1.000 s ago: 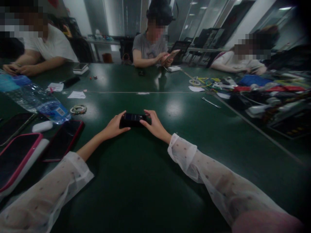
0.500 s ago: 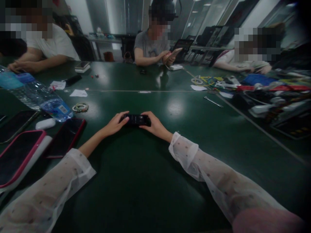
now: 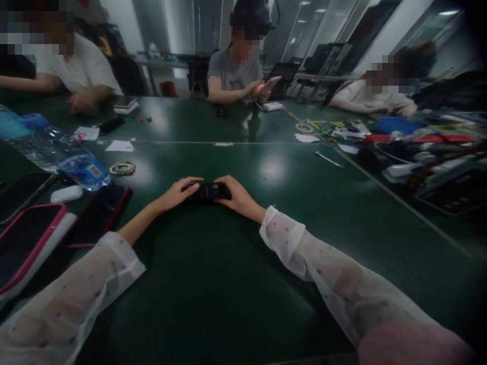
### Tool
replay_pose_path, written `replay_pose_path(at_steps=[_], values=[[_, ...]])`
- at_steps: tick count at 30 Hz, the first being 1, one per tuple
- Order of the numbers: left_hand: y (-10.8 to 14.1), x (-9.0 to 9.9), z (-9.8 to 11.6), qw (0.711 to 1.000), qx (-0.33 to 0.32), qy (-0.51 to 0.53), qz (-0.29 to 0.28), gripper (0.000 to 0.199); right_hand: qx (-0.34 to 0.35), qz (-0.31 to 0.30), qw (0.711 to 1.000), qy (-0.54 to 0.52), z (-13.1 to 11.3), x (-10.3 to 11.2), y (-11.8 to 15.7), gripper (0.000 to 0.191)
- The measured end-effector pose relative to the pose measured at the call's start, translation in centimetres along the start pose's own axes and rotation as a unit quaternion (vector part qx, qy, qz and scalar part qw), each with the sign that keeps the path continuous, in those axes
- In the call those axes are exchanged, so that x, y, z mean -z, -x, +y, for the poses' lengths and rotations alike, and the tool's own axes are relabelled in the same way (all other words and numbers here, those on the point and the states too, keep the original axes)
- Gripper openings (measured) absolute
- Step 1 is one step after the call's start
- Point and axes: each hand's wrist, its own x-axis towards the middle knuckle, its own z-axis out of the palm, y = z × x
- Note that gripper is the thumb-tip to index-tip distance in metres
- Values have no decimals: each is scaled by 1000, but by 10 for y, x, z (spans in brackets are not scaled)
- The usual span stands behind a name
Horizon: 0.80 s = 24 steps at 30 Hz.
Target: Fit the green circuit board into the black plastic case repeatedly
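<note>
A black phone (image 3: 207, 191) lies sideways between my hands, low over the green table, with small pale marks on its dark screen. My left hand (image 3: 177, 194) grips its left end, thumb over the screen edge and fingers along the far side. On the opposite end my right hand (image 3: 236, 196) is closed, index finger at the far edge and thumb at the near edge. I cannot tell whether the phone touches the tabletop. Sheer white sleeves cover both my forearms.
Left of me are a red-edged phone (image 3: 99, 215), a pink-cased phone (image 3: 32, 243), a white case (image 3: 67, 193), a plastic bottle (image 3: 81, 165) and a bracelet (image 3: 122, 168). A wrench (image 3: 329, 159) and a pile of cables and tools (image 3: 411, 147) lie right. Several people sit across the table (image 3: 243, 284).
The view shifts slightly, moving most things a little left in the picture. My hands keep their hold on the phone. The person at the far left has moved their arms apart.
</note>
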Motion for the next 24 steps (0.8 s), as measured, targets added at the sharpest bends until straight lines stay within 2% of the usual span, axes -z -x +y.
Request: replay_pose_path(at_steps=[11,24], values=[[2,2,6,996,29,79,-21,53,-8,-4,1000,4,0,0,2,48],[-1,0,-1,998,22,64,-11,47,-10,-4,1000,-3,2,-2,3,50]])
